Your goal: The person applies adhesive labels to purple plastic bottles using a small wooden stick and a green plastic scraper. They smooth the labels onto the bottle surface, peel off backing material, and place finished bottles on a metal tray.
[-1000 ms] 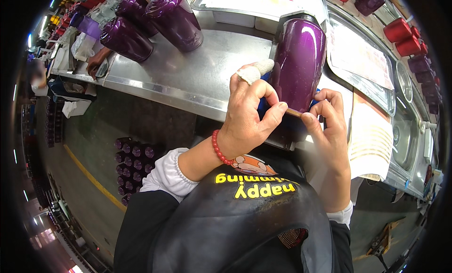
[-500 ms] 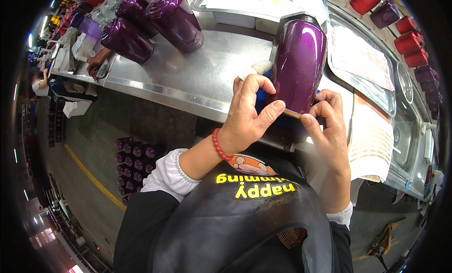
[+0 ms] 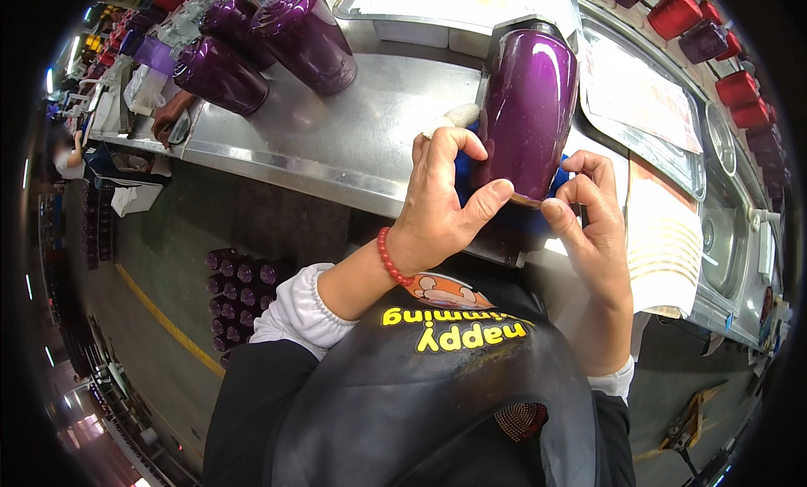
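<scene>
A glossy purple bottle (image 3: 531, 109) with a dark neck end lies before me on a blue support (image 3: 561, 178), its base toward me. Along the base edge runs a thin gold-brown strip (image 3: 524, 201). My left hand (image 3: 445, 189), with a red bead bracelet, is at the bottle's left; its thumb touches the base edge and its index finger rests by the side. Curled fingers of that hand hold a whitish wad (image 3: 461, 115), partly hidden. At the base's right corner, my right hand (image 3: 593, 218) has thumb and bent index finger closed at the strip's end.
Several purple bottles (image 3: 307, 46) stand on the steel counter (image 3: 378, 109) at the left. Trays with printed sheets (image 3: 643, 92) lie behind and right, beside a striped white cloth (image 3: 664, 260). Another person's hand (image 3: 171, 117) rests at the counter's far left. Red and purple bottles hang at upper right.
The gold-brown strip, earlier stretched between my two thumbs, now lies closer against the bottle's base. My right thumb and finger have shifted slightly. The whole view has moved a little.
</scene>
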Available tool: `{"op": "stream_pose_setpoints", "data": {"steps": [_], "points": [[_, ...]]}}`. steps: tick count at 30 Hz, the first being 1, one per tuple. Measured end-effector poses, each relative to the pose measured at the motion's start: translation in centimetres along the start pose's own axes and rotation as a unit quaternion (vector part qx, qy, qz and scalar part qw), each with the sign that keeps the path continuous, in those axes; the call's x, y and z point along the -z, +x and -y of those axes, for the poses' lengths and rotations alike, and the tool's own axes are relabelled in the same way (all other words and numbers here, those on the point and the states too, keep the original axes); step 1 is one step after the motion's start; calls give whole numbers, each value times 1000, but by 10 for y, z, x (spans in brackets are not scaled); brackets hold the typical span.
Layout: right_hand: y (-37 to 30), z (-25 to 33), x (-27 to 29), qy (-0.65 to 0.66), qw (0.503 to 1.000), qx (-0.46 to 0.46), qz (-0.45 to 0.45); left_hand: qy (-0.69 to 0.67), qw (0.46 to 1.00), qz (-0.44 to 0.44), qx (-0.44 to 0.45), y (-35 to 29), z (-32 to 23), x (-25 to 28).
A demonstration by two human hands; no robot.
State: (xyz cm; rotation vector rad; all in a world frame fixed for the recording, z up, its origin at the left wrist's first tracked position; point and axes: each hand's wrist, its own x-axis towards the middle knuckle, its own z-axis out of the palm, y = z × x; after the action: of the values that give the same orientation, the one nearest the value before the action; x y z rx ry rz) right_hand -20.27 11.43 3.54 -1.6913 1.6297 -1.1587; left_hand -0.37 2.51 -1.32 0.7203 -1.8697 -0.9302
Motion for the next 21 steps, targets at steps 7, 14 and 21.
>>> {"op": "stream_pose_setpoints", "data": {"steps": [7, 14, 21], "points": [[-1, -4, -2, 8, 1000, -6, 2, 12, 1000, -8, -17, 2, -1, -3], [1, 5, 6, 18, 1000, 9, 13, -15, 1000, -9, -11, 1, 1, 0], [-1, 5, 6, 20, 1000, 12, 18, -21, 1000, -9, 6, 0, -1, -1]]}}
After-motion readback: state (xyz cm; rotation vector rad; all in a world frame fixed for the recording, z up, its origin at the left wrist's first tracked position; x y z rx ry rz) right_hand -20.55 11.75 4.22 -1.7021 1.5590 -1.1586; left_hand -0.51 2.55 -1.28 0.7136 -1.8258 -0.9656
